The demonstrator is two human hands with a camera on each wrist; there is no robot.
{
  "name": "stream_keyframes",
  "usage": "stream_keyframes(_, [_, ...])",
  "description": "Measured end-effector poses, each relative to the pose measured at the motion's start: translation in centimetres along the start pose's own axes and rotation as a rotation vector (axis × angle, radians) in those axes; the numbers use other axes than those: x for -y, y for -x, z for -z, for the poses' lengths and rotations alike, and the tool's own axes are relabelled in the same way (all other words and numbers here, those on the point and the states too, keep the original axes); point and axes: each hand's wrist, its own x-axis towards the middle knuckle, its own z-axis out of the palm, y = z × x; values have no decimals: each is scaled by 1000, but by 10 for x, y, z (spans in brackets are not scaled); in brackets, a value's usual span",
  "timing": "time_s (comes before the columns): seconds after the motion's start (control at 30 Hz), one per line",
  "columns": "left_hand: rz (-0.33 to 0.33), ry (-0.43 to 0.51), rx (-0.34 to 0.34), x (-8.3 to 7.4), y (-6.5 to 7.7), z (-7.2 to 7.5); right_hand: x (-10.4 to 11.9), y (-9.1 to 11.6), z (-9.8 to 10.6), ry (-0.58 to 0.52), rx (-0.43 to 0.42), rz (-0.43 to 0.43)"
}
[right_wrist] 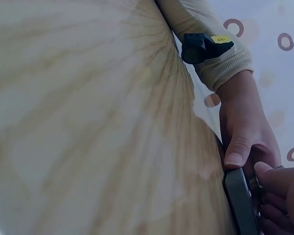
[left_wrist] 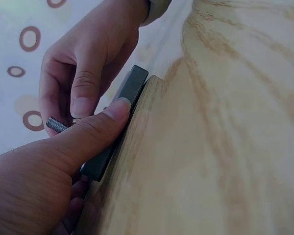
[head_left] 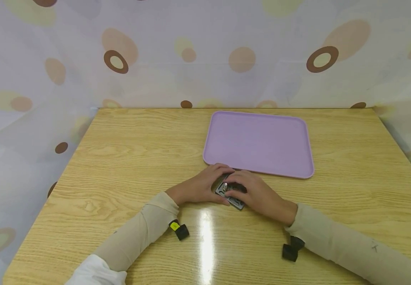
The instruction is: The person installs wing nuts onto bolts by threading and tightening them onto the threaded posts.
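Observation:
A flat, dark rectangular metal plate (head_left: 236, 203) with a grooved top lies on the table, a threaded bolt (head_left: 225, 186) standing up from it. My left hand (head_left: 202, 186) grips the plate by its edges, and its thumb (left_wrist: 90, 134) presses along the near side. My right hand (head_left: 262, 196) reaches in from the other side, its thumb and curled fingers pinching around the bolt low down. In the left wrist view the bolt's threaded end (left_wrist: 55, 125) sticks out past the right fingers. A small brassy bit shows under the right thumb; fingers hide most of it.
A purple tray (head_left: 259, 144) lies just beyond both hands, its near rim close to the left fingers. The wooden table (head_left: 137, 158) runs back to a spotted curtain (head_left: 212, 47). Small black devices (head_left: 290, 252) are strapped at both wrists.

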Motion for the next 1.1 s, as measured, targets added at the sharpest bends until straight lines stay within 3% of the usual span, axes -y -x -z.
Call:
stream_keyframes(0.67, [3,17,-15,4,0,-4,-2,6,6,-20,-37,-13])
stream_keyframes(0.93, [1,22,-18,4,0,-4,-3,6,4,-23,-44,39])
stream_keyframes(1.1, [13,14,-12,4,0,-4,-2,5,2,-31,-47,26])
